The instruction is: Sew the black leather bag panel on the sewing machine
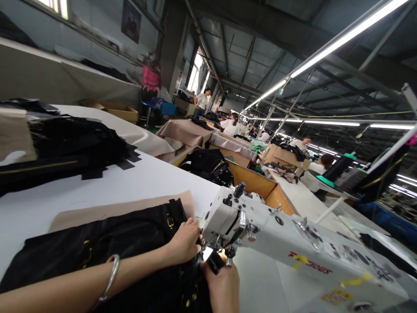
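A black fabric piece (130,237) with gold-coloured buckles and eyelets lies on the white table, one end at the sewing machine (234,221). My left hand (185,242), with a silver bangle at the wrist, has its fingers bent and closed on the edge of this piece, left of the needle area. Right of the presser foot, my right hand (223,284) grips a small dark part of the fabric between thumb and fingers. The machine's lamp lights the spot between both hands. The needle itself is hidden. A beige sheet (120,213) sticks out from under the black piece.
A pile of black cut strips (78,139) lies on the white table (153,174) at left. Behind the machine, a wooden bin (254,180) holds black goods (208,165). Thread cones (339,169) stand at right. Several people work farther back.
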{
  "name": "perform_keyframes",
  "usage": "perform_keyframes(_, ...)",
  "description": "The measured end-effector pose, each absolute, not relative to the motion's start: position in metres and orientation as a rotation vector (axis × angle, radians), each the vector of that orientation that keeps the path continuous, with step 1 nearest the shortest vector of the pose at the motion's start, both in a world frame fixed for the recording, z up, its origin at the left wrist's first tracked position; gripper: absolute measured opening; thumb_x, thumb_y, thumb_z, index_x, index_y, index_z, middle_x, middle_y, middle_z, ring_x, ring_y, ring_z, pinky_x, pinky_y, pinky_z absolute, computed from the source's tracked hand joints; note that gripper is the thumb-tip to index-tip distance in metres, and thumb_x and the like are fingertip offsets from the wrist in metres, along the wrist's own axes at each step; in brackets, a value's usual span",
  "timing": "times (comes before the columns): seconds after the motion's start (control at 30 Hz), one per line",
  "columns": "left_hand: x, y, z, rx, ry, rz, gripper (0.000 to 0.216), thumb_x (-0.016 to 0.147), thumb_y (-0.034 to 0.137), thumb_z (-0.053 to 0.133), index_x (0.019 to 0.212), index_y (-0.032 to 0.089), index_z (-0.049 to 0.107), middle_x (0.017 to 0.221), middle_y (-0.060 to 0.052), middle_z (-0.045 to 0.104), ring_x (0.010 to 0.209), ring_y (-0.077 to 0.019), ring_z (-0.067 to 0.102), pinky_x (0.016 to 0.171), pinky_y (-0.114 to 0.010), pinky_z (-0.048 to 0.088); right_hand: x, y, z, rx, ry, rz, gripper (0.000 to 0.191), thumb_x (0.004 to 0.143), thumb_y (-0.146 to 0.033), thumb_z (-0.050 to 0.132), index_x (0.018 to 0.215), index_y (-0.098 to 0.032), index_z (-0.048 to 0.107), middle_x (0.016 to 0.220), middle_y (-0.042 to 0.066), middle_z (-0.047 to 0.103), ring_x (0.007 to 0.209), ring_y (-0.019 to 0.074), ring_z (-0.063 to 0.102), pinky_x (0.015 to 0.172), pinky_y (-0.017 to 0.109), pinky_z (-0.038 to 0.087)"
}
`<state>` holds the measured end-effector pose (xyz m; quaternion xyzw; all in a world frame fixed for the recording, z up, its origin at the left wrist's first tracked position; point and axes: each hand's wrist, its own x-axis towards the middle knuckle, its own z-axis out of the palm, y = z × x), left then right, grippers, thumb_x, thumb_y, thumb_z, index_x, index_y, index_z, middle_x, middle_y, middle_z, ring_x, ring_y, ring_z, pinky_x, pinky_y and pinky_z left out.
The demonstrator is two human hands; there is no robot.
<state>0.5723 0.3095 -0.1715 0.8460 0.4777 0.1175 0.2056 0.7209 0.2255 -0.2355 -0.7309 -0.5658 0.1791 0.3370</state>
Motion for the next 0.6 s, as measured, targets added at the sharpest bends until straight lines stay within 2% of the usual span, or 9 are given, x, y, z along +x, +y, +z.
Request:
perform_keyframes(0.23, 0.572, 0.312, -0.171, 2.391, 1.312, 0.355, 0.025, 0.068, 0.002, 0.061, 0.087, 0.017, 0.066, 0.116, -0.012, 0.065, 0.116, -0.0331, 0.055, 0.095, -0.043, 0.046, 0.709, 0.220, -0.225, -1.922, -1.468, 0.288, 0.009, 0.081, -0.015, 0.071, 0.090, -0.016, 0.074, 0.084, 0.007, 0.076, 0.083, 0.0297, 0.073, 0.071, 0.032, 0.051)
perform_keyframes(0.4, 0.570, 0.311, -0.167, 2.409, 1.303, 0.375, 0.023, 0.071, 0.003, 0.065, 0.091, 0.015, 0.067, 0.111, -0.011, 0.066, 0.114, -0.0314, 0.056, 0.097, -0.041, 0.048, 0.708, 0.216, -0.221, -1.964, -1.534, 0.257, 0.005, 0.085, -0.017, 0.070, 0.089, -0.017, 0.073, 0.082, 0.009, 0.075, 0.084, 0.0301, 0.073, 0.070, 0.031, 0.051)
perform_keyframes(0.5, 0.559, 0.288, -0.169, 2.438, 1.314, 0.454, 0.029, 0.081, 0.011, 0.066, 0.110, 0.011, 0.064, 0.125, -0.014, 0.060, 0.121, -0.0301, 0.051, 0.106, -0.041, 0.043, 0.712, 0.206, -0.227, -1.899, -1.556, 0.174, 0.010, 0.087, -0.017, 0.066, 0.096, -0.018, 0.070, 0.085, 0.007, 0.074, 0.082, 0.0270, 0.073, 0.069, 0.029, 0.050)
perform_keyframes(0.6, 0.545, 0.258, -0.184, 2.583, 1.165, 0.495, 0.033, 0.092, 0.018, 0.059, 0.124, 0.009, 0.061, 0.131, -0.015, 0.059, 0.125, -0.0295, 0.051, 0.116, -0.045, 0.035, 0.716, 0.190, -0.238, -1.755, -1.655, -0.036, 0.008, 0.095, -0.027, 0.059, 0.097, -0.020, 0.060, 0.078, 0.002, 0.069, 0.069, 0.0206, 0.070, 0.061, 0.026, 0.047)
